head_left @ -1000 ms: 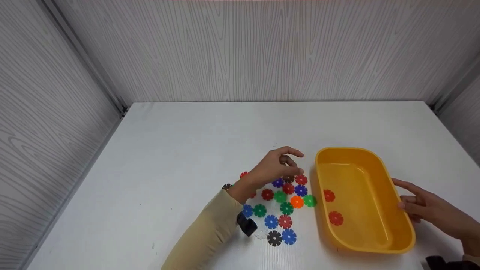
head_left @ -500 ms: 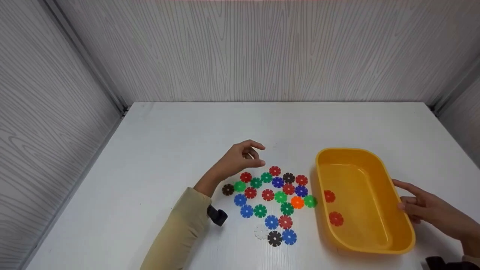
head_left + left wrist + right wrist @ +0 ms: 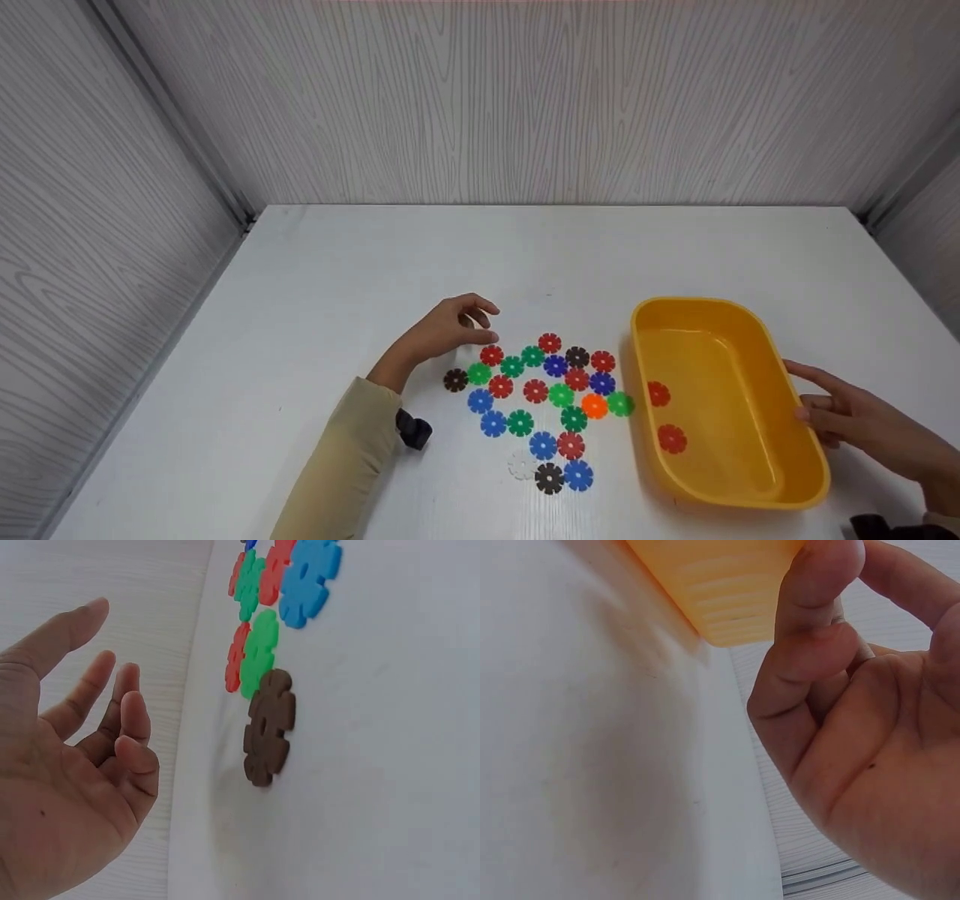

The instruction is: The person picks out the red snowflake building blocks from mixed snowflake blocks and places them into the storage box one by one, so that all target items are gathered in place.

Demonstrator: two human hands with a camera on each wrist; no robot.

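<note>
Flat notched discs [image 3: 545, 397], many colours, beside glossy yellow tub [image 3: 757, 457]

My sleeve [image 3: 341, 465] is pale beige. The snowflake discs [image 3: 544, 401] on the white table [image 3: 375, 255] come in red, green, blue, purple, orange, brown, black and one white [image 3: 520, 465]. The brown disc [image 3: 455, 379] lies at the cluster's left end, next to a bright green one [image 3: 479, 373]. The tub [image 3: 750, 352] is yellow-orange, with two red discs [image 3: 664, 415] inside. The walls [image 3: 525, 97] show a pale grey wood-grain pattern
</note>
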